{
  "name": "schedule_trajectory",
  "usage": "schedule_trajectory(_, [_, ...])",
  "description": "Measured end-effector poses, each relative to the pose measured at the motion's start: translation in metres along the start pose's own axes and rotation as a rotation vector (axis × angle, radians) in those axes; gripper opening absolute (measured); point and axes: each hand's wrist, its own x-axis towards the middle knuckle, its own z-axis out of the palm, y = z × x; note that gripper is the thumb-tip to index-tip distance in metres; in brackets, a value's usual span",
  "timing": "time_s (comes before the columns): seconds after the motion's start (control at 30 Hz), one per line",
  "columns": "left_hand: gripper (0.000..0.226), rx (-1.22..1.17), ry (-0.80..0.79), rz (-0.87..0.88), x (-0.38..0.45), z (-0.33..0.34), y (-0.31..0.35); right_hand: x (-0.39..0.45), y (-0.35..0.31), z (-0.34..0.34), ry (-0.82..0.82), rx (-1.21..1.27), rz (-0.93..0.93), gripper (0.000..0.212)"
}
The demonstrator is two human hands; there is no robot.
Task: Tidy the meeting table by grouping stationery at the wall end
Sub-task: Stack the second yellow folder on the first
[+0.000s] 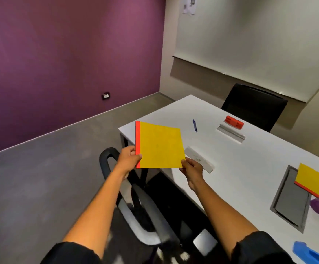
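head | left hand (129,159) and right hand (192,169) pinch yellow notebook (160,146) (cover blank) | above table (250,159)

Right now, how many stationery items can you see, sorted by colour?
Yellow: 2, the notebook held up by both hands (left, right) and the second notebook on the table
Blue: 2, the pen and the blue tool
Red: 1, the red eraser
White: 1, the white eraser
Total: 6
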Motion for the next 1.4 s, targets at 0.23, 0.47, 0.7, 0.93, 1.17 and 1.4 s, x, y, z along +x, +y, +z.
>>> schedule_trajectory(0.23, [0.015,-0.045,0.215,-0.005,-0.036,-0.138,-0.011,-0.032,0.013,0.134,-0.203,-0.124,-0.078,0.024])
schedule_trajectory(0.47, [0.010,-0.054,0.412,-0.074,-0.039,-0.241,-0.044,-0.034,0.028,0.251,-0.372,-0.242,-0.118,0.024])
schedule_trajectory(0.7, [0.016,-0.124,0.495,-0.107,0.013,-0.338,-0.079,0.005,0.049,0.372,-0.516,-0.289,-0.112,0.023])
schedule_trajectory(0.93, [0.015,-0.184,0.530,-0.101,0.132,-0.419,-0.068,0.095,0.037,0.503,-0.561,-0.237,-0.063,0.017])
schedule_trajectory(1.17, [0.017,-0.153,0.496,-0.130,0.262,-0.475,-0.062,0.180,0.029,0.588,-0.493,-0.173,0.018,0.010])
schedule_trajectory(1.4, [0.015,-0.147,0.385,-0.155,0.406,-0.496,-0.071,0.283,0.023,0.635,-0.347,-0.136,0.075,0.017])
